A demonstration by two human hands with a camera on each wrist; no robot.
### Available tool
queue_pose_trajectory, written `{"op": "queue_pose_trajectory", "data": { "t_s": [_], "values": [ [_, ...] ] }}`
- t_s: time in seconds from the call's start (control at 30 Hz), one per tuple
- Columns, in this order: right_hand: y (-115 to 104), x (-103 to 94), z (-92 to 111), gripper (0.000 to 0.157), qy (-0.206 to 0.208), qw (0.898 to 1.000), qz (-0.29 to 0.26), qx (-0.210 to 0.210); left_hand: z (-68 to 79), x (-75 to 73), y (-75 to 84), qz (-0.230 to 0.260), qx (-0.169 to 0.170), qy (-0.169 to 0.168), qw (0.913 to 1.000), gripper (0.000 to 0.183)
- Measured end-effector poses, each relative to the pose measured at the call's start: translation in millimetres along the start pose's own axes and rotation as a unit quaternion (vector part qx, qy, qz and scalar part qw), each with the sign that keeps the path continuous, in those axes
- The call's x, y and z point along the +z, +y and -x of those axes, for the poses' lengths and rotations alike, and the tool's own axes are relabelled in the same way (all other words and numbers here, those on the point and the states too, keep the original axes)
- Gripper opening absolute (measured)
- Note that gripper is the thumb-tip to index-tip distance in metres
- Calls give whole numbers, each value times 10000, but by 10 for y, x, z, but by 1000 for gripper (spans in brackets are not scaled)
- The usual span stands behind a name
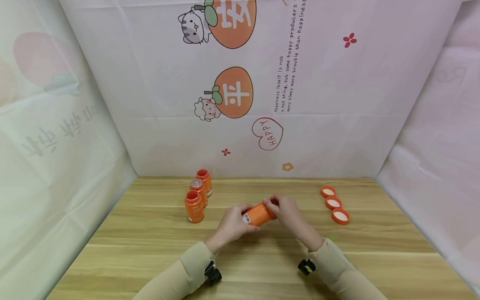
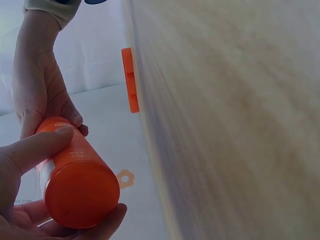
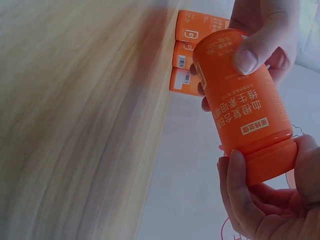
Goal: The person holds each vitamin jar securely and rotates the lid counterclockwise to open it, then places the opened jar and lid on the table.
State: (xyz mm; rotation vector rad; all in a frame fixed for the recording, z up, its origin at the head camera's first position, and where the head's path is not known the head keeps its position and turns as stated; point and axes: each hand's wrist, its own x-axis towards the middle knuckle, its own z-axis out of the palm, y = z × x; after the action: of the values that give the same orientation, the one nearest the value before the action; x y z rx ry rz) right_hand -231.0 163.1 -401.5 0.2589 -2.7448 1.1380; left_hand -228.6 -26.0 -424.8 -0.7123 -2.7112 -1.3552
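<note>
An orange bottle (image 1: 258,215) with a printed label is held tilted above the table between both hands. My left hand (image 1: 233,223) grips its body near the base, thumb on one side and fingers on the other. On the cap (image 3: 271,161) at the other end, my right hand (image 1: 288,212) has its thumb and fingers curled. The right wrist view shows the cap sitting on the bottle's neck; whether it is fully tight I cannot tell. In the left wrist view the bottle's round base (image 2: 82,194) faces the camera.
Three orange bottles without caps stand in a row at the left: a front one (image 1: 194,207), a middle one (image 1: 198,192) with a silvery top, and a back one (image 1: 204,181). At the right, three orange caps (image 1: 340,216) lie white inside up on the wooden table (image 1: 375,266).
</note>
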Motion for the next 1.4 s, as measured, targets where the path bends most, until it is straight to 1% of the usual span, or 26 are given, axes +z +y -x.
{"op": "queue_pose_trajectory", "data": {
  "t_s": [0.27,0.43,0.7,0.93,1.07,1.17,1.3,1.4],
  "values": [
    [28,17,-1,27,145,9996,195,-150,-23,12,-3,1,3,38,10000,56],
    [31,15,11,26,181,9994,206,-218,-31,8,12,78,-37,-18,10000,55],
    [54,16,23,25,289,9984,295,-375,-54,7,13,103,9,-134,9999,54],
    [62,22,39,24,369,9970,394,-556,-67,-7,-19,319,-84,-277,9991,53],
    [67,24,45,23,379,9966,390,-623,-71,-19,-24,328,-162,-336,9988,54],
    [80,29,44,21,429,9954,382,-769,-79,-34,-33,336,-219,-399,9984,55],
    [100,31,41,21,354,9942,277,-979,-98,-54,-71,387,-257,-551,9974,50],
    [119,28,33,24,145,9937,146,-1100,-108,-69,-103,463,-308,-674,9962,46]
  ]
}}
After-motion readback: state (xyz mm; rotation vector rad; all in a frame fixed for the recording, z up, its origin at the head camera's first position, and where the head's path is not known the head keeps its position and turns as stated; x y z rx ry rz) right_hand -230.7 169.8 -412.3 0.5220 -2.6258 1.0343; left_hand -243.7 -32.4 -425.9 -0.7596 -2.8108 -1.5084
